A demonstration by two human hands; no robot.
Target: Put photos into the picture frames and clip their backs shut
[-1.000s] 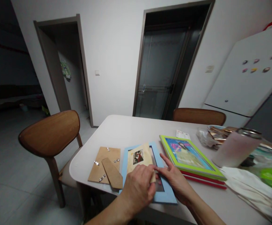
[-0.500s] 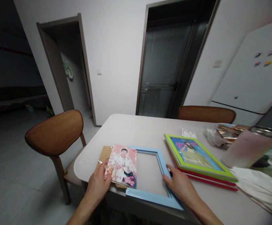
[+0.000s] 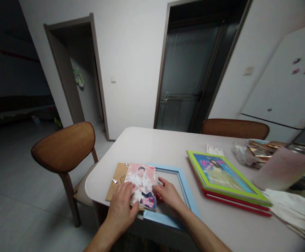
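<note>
A pink photo [image 3: 143, 175] of a person in white lies on a brown backing board [image 3: 115, 178] with metal clips. Both overlap the left side of a light blue picture frame [image 3: 185, 185], whose opening shows the bare tabletop. My left hand [image 3: 123, 204] rests over the photo's lower left edge, fingers laid forward and thumb apart. My right hand [image 3: 169, 194] reaches across the blue frame to the photo's right edge, its fingers apart, the fingertips at or touching that edge. Part of the frame is hidden under my right forearm.
Right of the blue frame, a green-framed picture [image 3: 220, 175] lies on a red frame [image 3: 236, 201]. Beyond are a pinkish jar [image 3: 275, 171], a white cloth [image 3: 289, 206] and a plastic bag [image 3: 241, 152]. Wooden chairs stand at the left [image 3: 65, 147] and far side [image 3: 233, 128] of the table.
My right hand has left the blue frame's right side and moved left to the photo's edge. My left hand has shifted further over the photo, its fingers now laid on it.
</note>
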